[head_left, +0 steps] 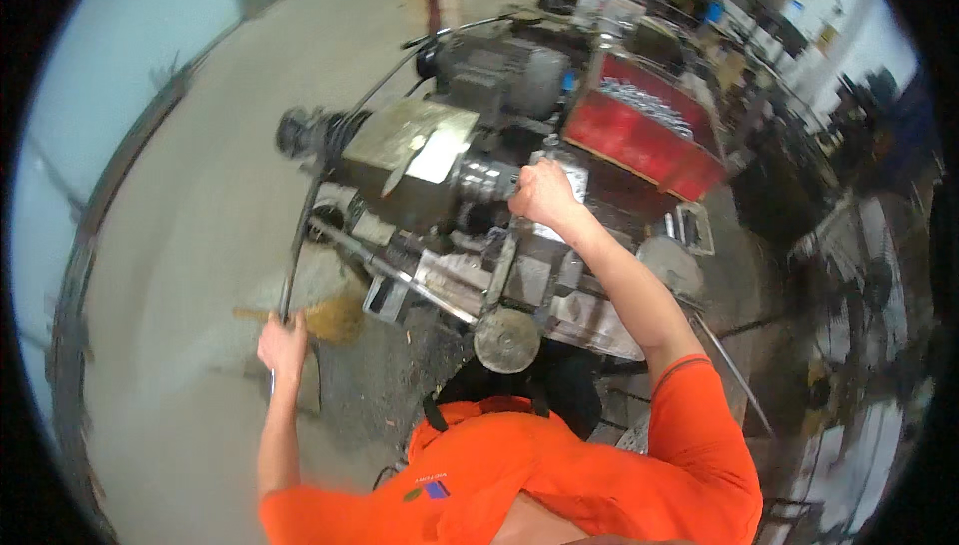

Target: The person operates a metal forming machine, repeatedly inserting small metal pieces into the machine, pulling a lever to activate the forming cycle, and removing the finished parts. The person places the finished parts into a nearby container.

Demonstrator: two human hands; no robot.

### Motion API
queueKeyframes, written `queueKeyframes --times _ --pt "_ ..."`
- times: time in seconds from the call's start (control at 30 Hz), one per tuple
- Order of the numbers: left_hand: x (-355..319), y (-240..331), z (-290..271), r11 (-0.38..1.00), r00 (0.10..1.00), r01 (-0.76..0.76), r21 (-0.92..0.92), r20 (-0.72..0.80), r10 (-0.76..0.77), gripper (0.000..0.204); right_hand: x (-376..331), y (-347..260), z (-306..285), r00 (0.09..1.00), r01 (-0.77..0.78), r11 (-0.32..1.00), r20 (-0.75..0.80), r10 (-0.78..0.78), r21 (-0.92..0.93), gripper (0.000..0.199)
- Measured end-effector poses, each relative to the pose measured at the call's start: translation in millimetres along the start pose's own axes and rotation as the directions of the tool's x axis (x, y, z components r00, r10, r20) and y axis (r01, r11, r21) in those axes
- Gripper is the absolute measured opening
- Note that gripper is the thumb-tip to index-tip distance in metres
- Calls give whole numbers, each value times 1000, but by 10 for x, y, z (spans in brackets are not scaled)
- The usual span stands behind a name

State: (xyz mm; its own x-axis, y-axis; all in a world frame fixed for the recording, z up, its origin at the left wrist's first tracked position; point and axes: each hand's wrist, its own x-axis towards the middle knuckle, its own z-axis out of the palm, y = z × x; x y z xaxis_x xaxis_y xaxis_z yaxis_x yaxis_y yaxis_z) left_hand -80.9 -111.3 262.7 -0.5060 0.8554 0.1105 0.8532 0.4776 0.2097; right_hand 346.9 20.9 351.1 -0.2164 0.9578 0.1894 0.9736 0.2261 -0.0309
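Note:
My left hand (283, 343) is wrapped round the lower end of a long dark metal bar (302, 230), a lever that runs up along the left end of a lathe-like machine (365, 160). At the machine's shiny round chuck (483, 183), my right hand (544, 192) is closed at the right face; what its fingers hold, if anything, is hidden. A flat metal piece and a white sheet (441, 152) lie on the housing's top. Below my right hand, a slim arm leads down to a round metal disc (506, 340) close to my body.
A red bin (624, 137) of small metal parts stands behind my right hand, beside a grey motor (514, 80). A second metal rod (395, 271) slants toward the disc. A yellow broom head (337, 320) lies on the floor near my left hand. Cluttered equipment lines the right side.

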Motion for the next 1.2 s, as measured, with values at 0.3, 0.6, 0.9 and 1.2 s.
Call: queueKeyframes --times 0.3,0.6,0.9,1.2 --pt "-141 55 55 999 997 -35 -40 -76 32 44 -498 1561 -886 838 -380 924 -407 362 38 55" --pt "531 -242 -16 891 850 -252 -379 353 391 42 -2401 1555 -145 828 -343 829 -275 489 443 43" --pt "1612 -513 908 573 697 276 -772 571 433 37 -6246 1727 682 48 -987 62 -98 994 147 24" --pt "862 177 279 708 807 246 -662 544 229 37 -6746 1482 2066 -74 -991 -40 269 960 -128 29"
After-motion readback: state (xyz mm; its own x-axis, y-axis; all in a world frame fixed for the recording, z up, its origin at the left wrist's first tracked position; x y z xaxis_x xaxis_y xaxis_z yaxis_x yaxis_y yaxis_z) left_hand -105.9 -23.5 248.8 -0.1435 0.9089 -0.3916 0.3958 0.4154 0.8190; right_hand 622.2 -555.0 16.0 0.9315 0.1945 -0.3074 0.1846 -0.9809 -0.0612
